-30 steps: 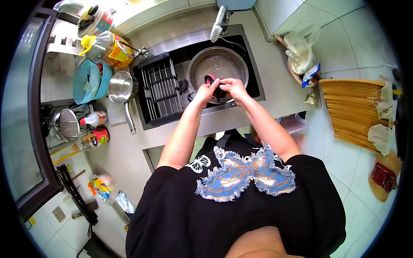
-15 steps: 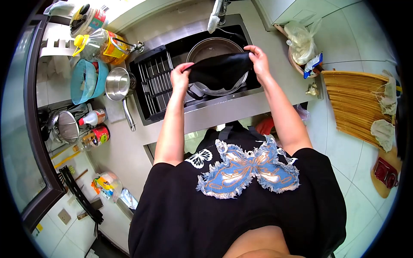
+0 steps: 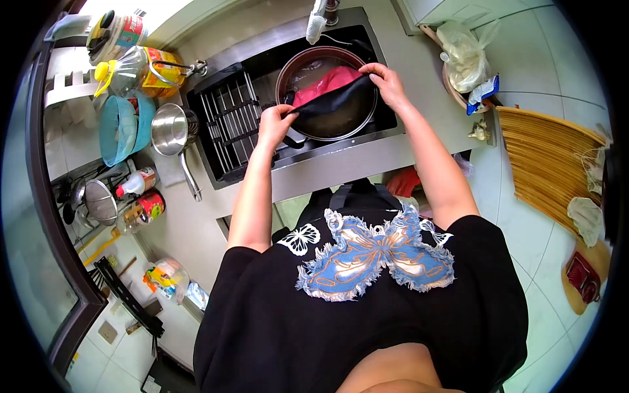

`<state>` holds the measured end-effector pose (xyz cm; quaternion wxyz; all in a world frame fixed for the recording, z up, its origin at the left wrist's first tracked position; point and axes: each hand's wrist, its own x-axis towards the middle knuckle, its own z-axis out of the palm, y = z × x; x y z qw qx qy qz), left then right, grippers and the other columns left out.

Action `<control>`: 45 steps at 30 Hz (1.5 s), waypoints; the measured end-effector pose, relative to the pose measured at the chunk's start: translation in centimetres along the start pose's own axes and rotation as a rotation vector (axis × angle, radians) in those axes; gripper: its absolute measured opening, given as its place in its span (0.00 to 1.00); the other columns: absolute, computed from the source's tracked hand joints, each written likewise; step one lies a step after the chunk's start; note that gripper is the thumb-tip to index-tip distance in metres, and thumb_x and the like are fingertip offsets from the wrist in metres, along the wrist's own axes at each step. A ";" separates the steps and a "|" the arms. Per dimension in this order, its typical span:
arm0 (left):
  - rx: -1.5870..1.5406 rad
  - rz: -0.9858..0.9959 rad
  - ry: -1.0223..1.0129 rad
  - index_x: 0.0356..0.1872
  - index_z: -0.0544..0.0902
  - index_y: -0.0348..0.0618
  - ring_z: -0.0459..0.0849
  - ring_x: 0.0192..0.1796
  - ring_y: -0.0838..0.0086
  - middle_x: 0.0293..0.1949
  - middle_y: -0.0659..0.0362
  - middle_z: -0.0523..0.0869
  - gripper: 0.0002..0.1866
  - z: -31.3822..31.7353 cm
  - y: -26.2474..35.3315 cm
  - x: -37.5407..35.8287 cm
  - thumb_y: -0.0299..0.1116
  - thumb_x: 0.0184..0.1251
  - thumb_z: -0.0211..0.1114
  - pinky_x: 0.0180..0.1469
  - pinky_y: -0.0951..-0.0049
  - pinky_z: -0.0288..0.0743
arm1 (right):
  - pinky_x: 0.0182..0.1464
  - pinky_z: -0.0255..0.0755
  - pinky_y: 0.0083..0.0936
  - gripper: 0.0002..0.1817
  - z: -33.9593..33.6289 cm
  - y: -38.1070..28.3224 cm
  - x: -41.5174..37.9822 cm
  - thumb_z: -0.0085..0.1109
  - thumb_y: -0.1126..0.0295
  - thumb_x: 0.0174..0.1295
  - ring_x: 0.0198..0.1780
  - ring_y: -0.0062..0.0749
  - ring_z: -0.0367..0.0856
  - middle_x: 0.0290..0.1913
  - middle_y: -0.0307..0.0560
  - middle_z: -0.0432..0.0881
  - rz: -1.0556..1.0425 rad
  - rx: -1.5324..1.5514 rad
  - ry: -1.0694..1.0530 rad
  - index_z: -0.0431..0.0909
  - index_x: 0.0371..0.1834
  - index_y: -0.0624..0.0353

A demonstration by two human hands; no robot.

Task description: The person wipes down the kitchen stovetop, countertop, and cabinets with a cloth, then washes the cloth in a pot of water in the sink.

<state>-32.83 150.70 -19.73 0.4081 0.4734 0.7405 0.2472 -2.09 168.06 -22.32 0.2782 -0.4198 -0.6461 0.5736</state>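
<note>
A cloth (image 3: 331, 92), black on one side and pink on the other, is stretched between my two hands above the sink. My left hand (image 3: 275, 123) pinches its left corner between thumb and fingers. At the opposite corner, my right hand (image 3: 386, 85) grips the edge the same way. Beneath the cloth a round dark pan (image 3: 341, 128) sits in the black sink (image 3: 384, 121), its black handle toward me. The cloth covers part of the pan's inside, which looks wet.
A drying rack (image 3: 226, 121) spans the sink's left side, with the faucet (image 3: 316, 26) behind. On the left counter stand a steel saucepan (image 3: 169, 130), a blue basin (image 3: 108, 134) and an oil bottle (image 3: 134, 72). At right are a plastic bag (image 3: 466, 56) and a bamboo mat (image 3: 550, 160).
The cloth's pink side has come into view over the pan, where mostly black showed before. Both hands still hold its corners. My view has shifted slightly.
</note>
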 end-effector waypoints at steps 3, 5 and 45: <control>-0.060 0.110 0.328 0.50 0.90 0.39 0.93 0.46 0.59 0.44 0.47 0.93 0.12 2.5 -0.9 1.5 0.30 0.68 0.69 0.54 0.65 0.82 | 0.69 0.71 0.29 0.23 1.6 2.8 1.5 0.51 0.80 0.67 0.61 0.38 0.84 0.60 0.49 0.86 0.021 0.035 0.121 0.79 0.65 0.60; 0.234 0.066 0.379 0.62 0.84 0.43 0.88 0.57 0.51 0.54 0.47 0.90 0.23 4.0 -1.2 2.1 0.27 0.65 0.67 0.61 0.57 0.80 | 0.68 0.72 0.31 0.25 2.9 4.3 1.4 0.52 0.78 0.67 0.62 0.42 0.85 0.61 0.53 0.85 0.032 0.050 0.219 0.76 0.69 0.59; 0.079 -0.040 -0.169 0.59 0.83 0.41 0.86 0.57 0.48 0.54 0.41 0.87 0.26 12.7 9.6 1.1 0.47 0.67 0.72 0.60 0.54 0.79 | 0.62 0.79 0.63 0.49 12.2 12.8 0.3 0.47 0.26 0.69 0.59 0.69 0.83 0.67 0.67 0.78 0.837 1.350 0.102 0.63 0.77 0.58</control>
